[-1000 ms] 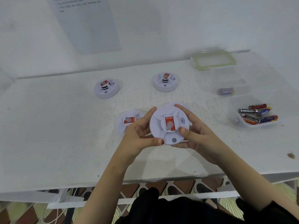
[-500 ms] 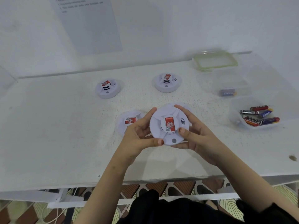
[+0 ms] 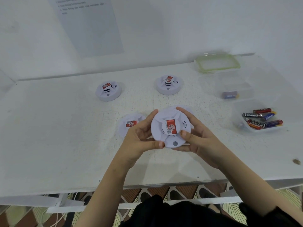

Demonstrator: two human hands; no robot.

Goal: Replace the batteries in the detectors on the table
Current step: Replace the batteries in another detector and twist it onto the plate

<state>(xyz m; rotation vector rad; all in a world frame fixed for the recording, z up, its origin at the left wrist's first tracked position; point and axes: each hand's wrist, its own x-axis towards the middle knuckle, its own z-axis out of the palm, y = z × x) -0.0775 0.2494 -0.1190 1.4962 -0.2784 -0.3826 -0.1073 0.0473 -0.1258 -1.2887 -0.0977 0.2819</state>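
Observation:
A round white detector point(image 3: 168, 128) with a red label is held just above the white table point(image 3: 65, 136), its front face toward me. My left hand point(image 3: 139, 138) grips its left rim, thumb on the lower edge. My right hand point(image 3: 196, 138) grips the right side, thumb on the face. Behind my left hand lies another detector point(image 3: 129, 123), partly hidden. Two more detectors stand farther back, one at the left point(image 3: 108, 90) and one at the middle point(image 3: 168, 85). Several batteries point(image 3: 262, 118) lie in a clear tub at the right.
A second clear tub point(image 3: 232, 89) behind the first holds one blue battery point(image 3: 229, 95). A green-rimmed lid point(image 3: 216, 63) lies by the wall at the back right. A sheet of paper point(image 3: 88, 22) hangs on the wall. The table's front edge runs just below my wrists.

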